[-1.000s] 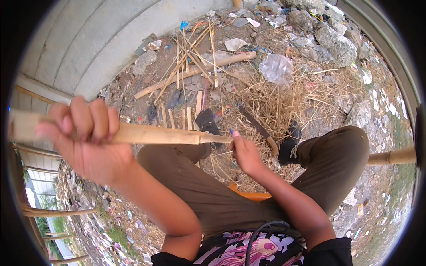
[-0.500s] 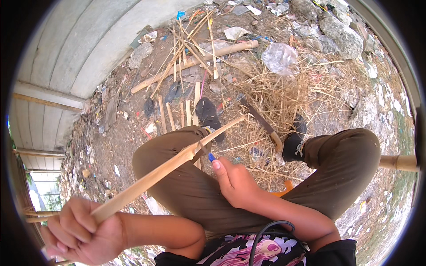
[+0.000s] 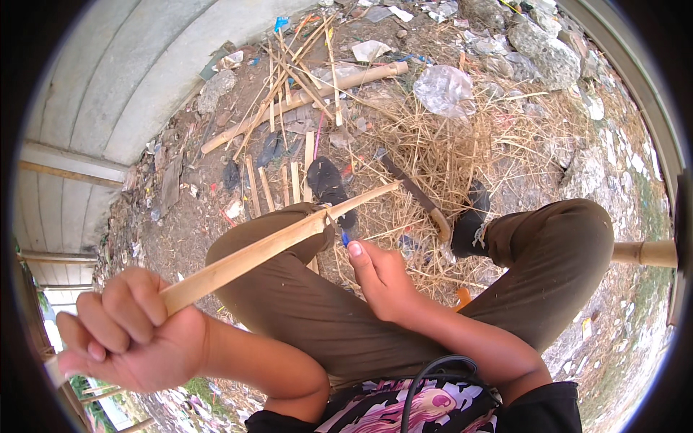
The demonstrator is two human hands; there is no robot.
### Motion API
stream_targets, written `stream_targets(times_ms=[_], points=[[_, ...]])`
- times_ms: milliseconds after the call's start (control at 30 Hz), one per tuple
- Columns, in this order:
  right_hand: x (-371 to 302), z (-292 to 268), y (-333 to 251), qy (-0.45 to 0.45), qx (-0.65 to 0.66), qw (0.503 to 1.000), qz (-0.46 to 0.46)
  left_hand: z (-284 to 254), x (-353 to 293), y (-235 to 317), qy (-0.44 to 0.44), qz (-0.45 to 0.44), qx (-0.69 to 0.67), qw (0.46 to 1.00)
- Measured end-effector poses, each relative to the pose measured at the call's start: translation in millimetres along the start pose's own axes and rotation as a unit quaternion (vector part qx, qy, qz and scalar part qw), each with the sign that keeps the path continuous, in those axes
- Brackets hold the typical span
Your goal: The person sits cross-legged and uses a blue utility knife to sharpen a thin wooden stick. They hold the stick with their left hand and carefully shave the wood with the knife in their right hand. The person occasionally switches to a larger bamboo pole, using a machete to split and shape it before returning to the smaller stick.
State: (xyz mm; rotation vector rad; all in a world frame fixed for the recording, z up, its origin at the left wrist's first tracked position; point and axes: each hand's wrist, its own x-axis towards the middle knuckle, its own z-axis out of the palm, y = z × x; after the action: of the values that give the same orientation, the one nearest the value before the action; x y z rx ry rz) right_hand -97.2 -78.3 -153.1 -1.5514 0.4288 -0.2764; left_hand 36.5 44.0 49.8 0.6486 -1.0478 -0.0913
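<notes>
My left hand (image 3: 137,332) is wrapped round a pale bamboo strip (image 3: 249,256). The strip slants up and to the right across my bent left leg, narrowing to a thin tip. In my right hand (image 3: 384,280) is a small knife (image 3: 345,238); a bit of its blue handle shows at my thumb, and the rest is hidden in my fist. Its blade meets the strip at a raised step, where a thinner part runs on toward the tip. Past the tip, a machete (image 3: 411,186) with a dark blade and wooden handle lies on the dry straw between my feet.
Several short bamboo strips (image 3: 294,182) lie beside my left shoe (image 3: 328,184). Farther off, a bamboo pole (image 3: 361,77) rests under a heap of thin strips. A clear plastic bag (image 3: 444,92) and rocks (image 3: 545,50) lie beyond the straw. A grey wall (image 3: 108,79) stands at left.
My left hand has moved up and slightly right with the bamboo strip, which looks less steep. The knife stays at the step. The whole view has shifted a little.
</notes>
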Motion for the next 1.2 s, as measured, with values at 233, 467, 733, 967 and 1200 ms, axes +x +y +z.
stream_targets(times_ms=[233,467,733,967,1200], points=[[-11,10,8,0.085,0.091,0.992,-0.003,10,1,5,0.019,-0.003,0.04,0.999],[13,-3,5,0.021,0.052,0.997,0.044,13,3,-7,-0.028,-0.032,-0.024,0.999],[24,-15,0,0.008,-0.113,0.99,0.081,32,0,-27,-0.017,-0.003,-0.059,0.998],[44,-24,30,0.016,-0.1,0.986,0.135,19,2,-20,-0.008,-0.012,-0.032,0.999],[19,-10,-9,-0.054,-0.137,0.989,0.031,7,0,-16,0.017,-0.01,-0.017,1.0]])
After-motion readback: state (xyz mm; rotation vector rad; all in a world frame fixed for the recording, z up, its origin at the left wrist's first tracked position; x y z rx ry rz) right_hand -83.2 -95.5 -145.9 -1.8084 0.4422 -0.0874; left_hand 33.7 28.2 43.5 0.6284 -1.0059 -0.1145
